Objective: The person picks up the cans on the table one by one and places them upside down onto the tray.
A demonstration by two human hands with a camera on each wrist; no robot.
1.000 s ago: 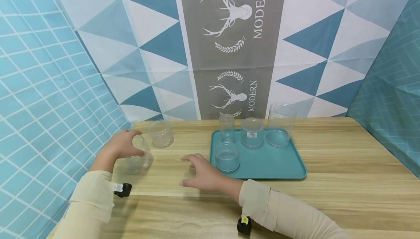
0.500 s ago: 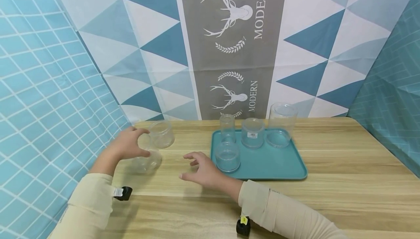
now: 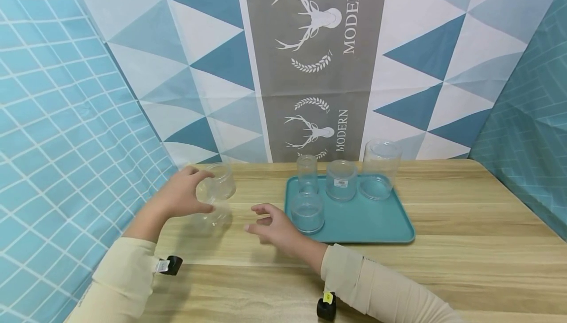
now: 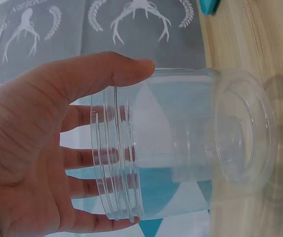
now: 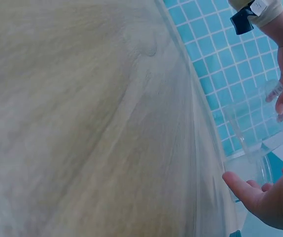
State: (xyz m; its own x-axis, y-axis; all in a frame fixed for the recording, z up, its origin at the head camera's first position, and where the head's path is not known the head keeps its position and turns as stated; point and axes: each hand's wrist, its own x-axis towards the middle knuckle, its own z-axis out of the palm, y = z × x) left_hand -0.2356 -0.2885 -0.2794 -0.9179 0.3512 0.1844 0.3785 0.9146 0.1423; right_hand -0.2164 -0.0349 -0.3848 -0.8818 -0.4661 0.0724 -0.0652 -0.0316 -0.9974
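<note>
A wide clear plastic jar [image 3: 214, 218] is in my left hand [image 3: 183, 195], at the left of the table in the head view. Close up in the left wrist view, thumb and fingers span the threaded neck of the jar [image 4: 176, 148], its base towards the wood. My right hand [image 3: 276, 229] hovers left of the tray with fingers loosely bent and nothing in them. The right wrist view shows that same jar [image 5: 255, 121] beyond my right hand [image 5: 274, 200]. Behind the left hand stands another clear jar [image 3: 226, 182], partly covered by it.
A teal tray [image 3: 367, 227] to the right bears several clear jars: a slim one [image 3: 306, 174], a low one [image 3: 307, 213] in front, a labelled one [image 3: 341, 180] and a tall one [image 3: 381, 170]. Patterned cloth [image 3: 212, 42] hangs behind the wooden table [image 3: 465, 214].
My left hand has carried the wide jar to the right, now overlapping the jar behind it. The right hand has shifted only slightly, its thumb and forefinger nearer each other.
</note>
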